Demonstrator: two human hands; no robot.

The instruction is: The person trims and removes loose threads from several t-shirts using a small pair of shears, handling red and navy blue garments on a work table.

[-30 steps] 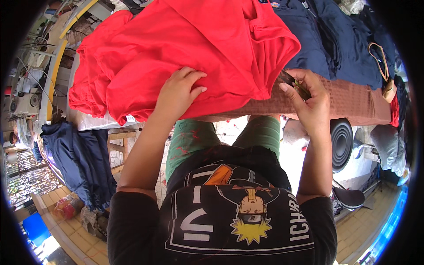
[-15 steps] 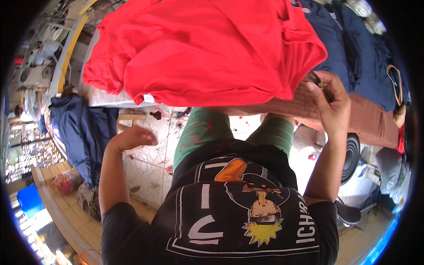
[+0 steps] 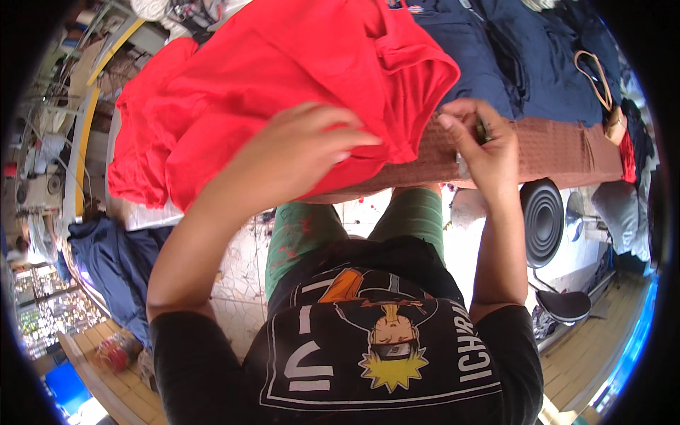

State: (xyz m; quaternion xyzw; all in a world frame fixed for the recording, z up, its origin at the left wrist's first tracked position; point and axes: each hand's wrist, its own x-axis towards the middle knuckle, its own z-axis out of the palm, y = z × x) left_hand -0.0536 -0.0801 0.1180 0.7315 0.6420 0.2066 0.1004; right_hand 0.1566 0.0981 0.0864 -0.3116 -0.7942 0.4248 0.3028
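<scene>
Left hand (image 3: 308, 144) was blurred at centre, fingers loosely spread, contact unclear | right hand (image 3: 489, 145), right of centre, curled round a small dark tool (image 3: 484, 129) | red garment (image 3: 262, 74) spanned upper left to upper centre | risk: a slip so near the garment's edge could have nicked it, were the tool sharp

- navy garments (image 3: 545, 71) on the brown-covered surface (image 3: 559, 152)
- beige looped strap (image 3: 615, 126) at their right edge
- black ringed disc (image 3: 544, 223), a black seat (image 3: 563, 304) near it
- dark blue cloth (image 3: 117, 265) at the left
- bright blue object (image 3: 67, 387) at lower left
</scene>
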